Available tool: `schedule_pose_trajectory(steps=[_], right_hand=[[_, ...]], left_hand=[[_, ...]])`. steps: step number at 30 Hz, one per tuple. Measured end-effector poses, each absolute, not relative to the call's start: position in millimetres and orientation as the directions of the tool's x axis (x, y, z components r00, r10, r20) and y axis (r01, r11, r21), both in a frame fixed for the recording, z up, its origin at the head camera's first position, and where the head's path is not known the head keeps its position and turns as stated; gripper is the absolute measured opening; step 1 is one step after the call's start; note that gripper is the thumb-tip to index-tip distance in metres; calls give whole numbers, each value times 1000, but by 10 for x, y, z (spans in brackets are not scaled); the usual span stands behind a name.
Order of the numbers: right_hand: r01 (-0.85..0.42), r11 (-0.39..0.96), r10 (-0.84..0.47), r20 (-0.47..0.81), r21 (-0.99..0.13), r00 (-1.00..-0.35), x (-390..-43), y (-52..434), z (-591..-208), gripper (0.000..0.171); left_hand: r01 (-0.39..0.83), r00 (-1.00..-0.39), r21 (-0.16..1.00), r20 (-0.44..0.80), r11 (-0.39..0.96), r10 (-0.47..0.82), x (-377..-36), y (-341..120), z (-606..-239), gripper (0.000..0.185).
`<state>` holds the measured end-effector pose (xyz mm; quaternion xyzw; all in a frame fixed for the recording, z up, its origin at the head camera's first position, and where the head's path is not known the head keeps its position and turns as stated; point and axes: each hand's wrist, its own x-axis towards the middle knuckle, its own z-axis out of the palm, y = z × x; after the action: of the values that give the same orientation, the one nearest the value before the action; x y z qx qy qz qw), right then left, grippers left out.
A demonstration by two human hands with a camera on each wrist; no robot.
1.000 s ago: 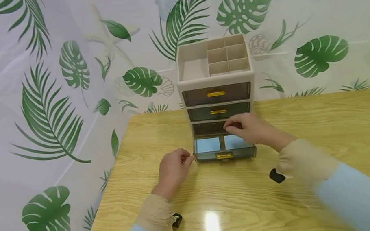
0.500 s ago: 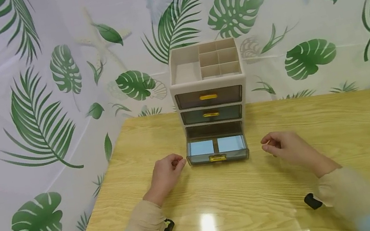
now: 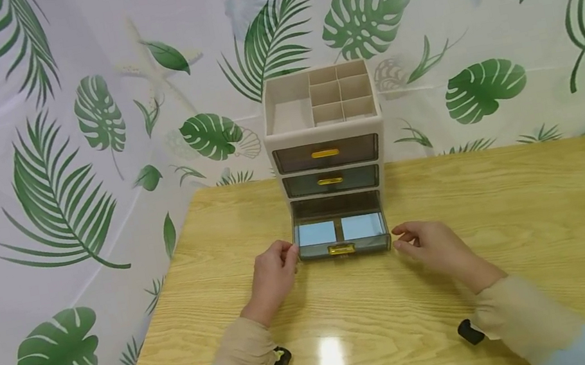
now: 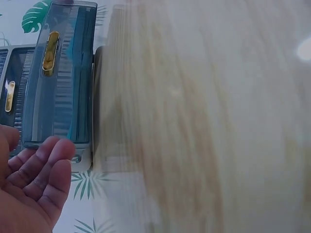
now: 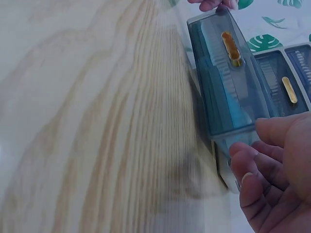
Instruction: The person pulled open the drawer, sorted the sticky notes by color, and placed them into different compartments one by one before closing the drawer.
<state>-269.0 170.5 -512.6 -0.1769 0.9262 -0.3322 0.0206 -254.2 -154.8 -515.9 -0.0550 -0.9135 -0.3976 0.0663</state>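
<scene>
The bottom drawer (image 3: 365, 246) of a small white desktop organizer (image 3: 325, 133) is pulled out. Through its smoky clear plastic show two light-blue stacks, one on the left (image 3: 316, 233) and one on the right (image 3: 361, 226), on either side of a divider. A gold handle (image 3: 341, 249) marks its front. My left hand (image 3: 273, 280) has its fingertips right at the drawer's left front corner, fingers loosely bent. Opposite it, my right hand (image 3: 440, 251) is at the right front corner, thumb and fingers apart, as the right wrist view also shows. Neither hand grips anything.
Above the open drawer are two closed drawers, the upper (image 3: 294, 159) and lower (image 3: 299, 187), with gold handles. The organizer's top has several beige compartments (image 3: 325, 94). It stands on a wood-grain table (image 3: 508, 203) before a leaf-patterned cloth (image 3: 419, 36).
My right hand has drawn back from over the drawer, out to the right, then come in beside its right corner. My left hand moved slightly away and returned to the left corner.
</scene>
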Motion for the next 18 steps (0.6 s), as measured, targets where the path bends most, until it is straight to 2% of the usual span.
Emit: schedule_pose_trajectory(steps=[5, 12, 18], right_hand=[[-310, 728, -324, 92, -612, -942, -2699, 1586, -5131, 32], [-326, 745, -299, 144, -582, -943, -2696, 1541, -5148, 16], [-309, 735, -290, 131, -604, -948, -2703, 1540, -5119, 17]], left_hand=[[133, -988, 736, 150, 664, 32, -2569, -1521, -5163, 21], [147, -984, 730, 179, 668, 21, -2579, -1498, -5138, 19], [145, -983, 737, 181, 660, 14, -2592, -1482, -5094, 20]])
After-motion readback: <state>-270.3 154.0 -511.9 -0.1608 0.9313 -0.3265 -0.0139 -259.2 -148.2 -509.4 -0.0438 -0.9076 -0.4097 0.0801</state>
